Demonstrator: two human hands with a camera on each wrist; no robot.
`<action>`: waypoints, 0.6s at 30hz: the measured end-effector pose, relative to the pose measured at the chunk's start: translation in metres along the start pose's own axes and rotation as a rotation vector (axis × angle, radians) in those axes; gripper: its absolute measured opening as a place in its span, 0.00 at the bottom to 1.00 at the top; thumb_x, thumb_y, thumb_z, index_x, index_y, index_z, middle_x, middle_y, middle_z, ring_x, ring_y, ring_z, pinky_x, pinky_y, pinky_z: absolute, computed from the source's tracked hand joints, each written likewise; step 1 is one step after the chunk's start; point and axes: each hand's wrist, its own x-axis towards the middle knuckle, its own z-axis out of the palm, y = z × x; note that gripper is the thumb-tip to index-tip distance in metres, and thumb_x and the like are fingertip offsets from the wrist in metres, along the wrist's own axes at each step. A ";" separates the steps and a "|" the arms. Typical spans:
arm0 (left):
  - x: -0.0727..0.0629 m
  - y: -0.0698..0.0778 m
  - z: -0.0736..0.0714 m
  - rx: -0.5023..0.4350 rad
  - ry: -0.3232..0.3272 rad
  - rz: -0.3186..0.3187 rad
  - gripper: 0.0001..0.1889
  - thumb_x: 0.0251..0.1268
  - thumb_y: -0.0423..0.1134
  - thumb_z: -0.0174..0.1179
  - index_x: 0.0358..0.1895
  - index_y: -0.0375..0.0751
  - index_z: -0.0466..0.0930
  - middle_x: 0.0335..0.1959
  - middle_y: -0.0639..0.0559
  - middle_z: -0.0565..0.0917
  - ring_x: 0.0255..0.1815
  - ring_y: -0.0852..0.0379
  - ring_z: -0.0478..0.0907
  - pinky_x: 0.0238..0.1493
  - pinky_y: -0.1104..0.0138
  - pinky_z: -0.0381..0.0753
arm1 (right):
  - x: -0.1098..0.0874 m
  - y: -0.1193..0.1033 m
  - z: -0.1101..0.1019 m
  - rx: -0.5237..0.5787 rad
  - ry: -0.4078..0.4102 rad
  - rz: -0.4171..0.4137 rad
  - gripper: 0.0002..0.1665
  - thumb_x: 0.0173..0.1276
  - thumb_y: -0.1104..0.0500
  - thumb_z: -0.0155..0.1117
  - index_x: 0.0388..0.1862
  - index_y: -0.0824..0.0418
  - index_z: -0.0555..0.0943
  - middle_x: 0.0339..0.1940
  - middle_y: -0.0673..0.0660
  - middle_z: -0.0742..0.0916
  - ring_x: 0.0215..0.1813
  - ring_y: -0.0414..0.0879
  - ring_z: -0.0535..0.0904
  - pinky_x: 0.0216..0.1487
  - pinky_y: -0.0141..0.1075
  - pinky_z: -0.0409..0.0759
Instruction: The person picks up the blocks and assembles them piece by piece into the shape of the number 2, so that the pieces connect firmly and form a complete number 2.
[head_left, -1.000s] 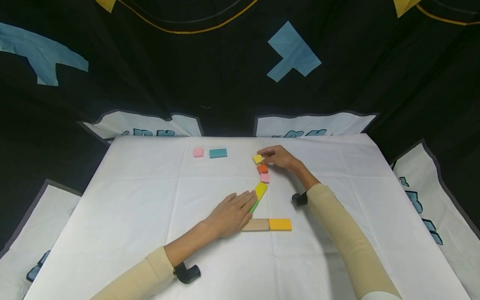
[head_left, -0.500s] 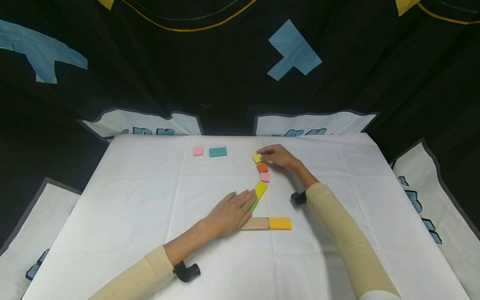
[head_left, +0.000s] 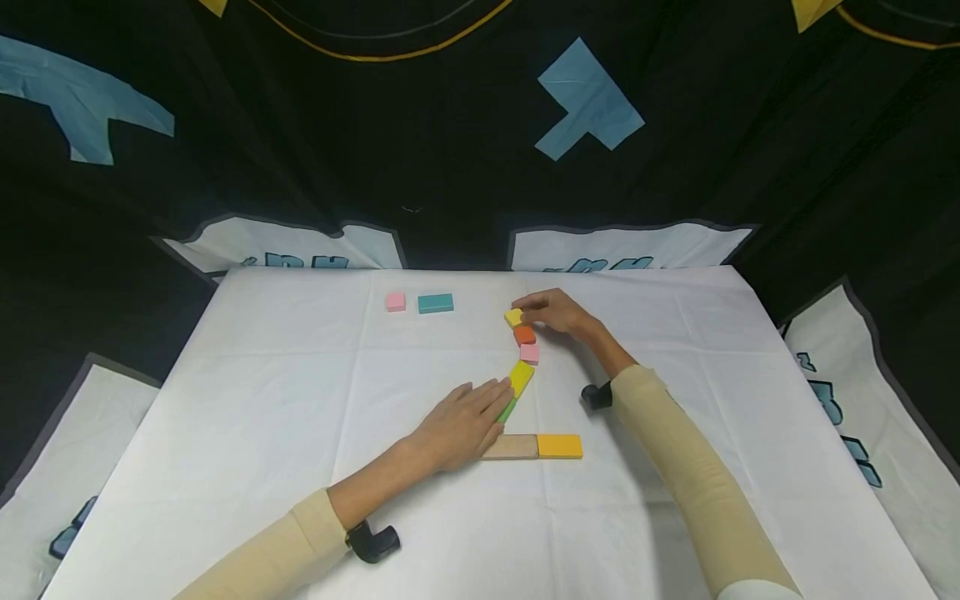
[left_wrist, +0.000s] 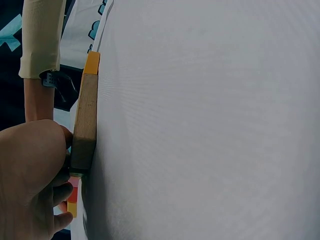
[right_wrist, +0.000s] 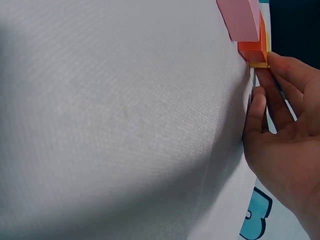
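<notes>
At the far end of a curved row of blocks, my right hand [head_left: 557,312] pinches a small yellow block [head_left: 512,317] between thumb and fingers. Below it the row runs on through an orange block [head_left: 525,335], a pink block [head_left: 529,355] and a longer yellow block [head_left: 522,377] to a green block [head_left: 507,410]. My left hand [head_left: 459,427] lies with extended fingers beside and partly over the green and long yellow blocks. It hides part of the green one and the left end of a plain wooden block [head_left: 513,447]. An amber block [head_left: 559,446] adjoins the wooden one.
A second pink block [head_left: 395,302] and a teal block [head_left: 436,303] lie apart near the back of the white-covered table [head_left: 247,417]. Behind the table hangs a black cloth [head_left: 450,158] with blue shapes.
Both hands keep their places, and the blocks look the same. Only the head view has shifted very slightly.
</notes>
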 end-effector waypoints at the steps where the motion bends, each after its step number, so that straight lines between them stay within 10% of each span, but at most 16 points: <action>1: 0.000 0.000 0.000 0.001 0.000 0.000 0.30 0.81 0.51 0.42 0.78 0.41 0.57 0.79 0.48 0.57 0.78 0.51 0.54 0.73 0.52 0.59 | 0.000 0.000 0.000 0.001 -0.001 0.001 0.19 0.73 0.59 0.62 0.61 0.55 0.83 0.63 0.55 0.81 0.63 0.51 0.73 0.66 0.46 0.71; 18: 0.000 0.000 0.000 0.012 0.009 0.009 0.30 0.81 0.51 0.42 0.78 0.41 0.58 0.79 0.48 0.57 0.78 0.52 0.55 0.73 0.52 0.60 | -0.001 0.000 0.001 0.002 -0.009 -0.003 0.19 0.73 0.59 0.62 0.61 0.55 0.83 0.63 0.55 0.82 0.62 0.51 0.73 0.66 0.46 0.72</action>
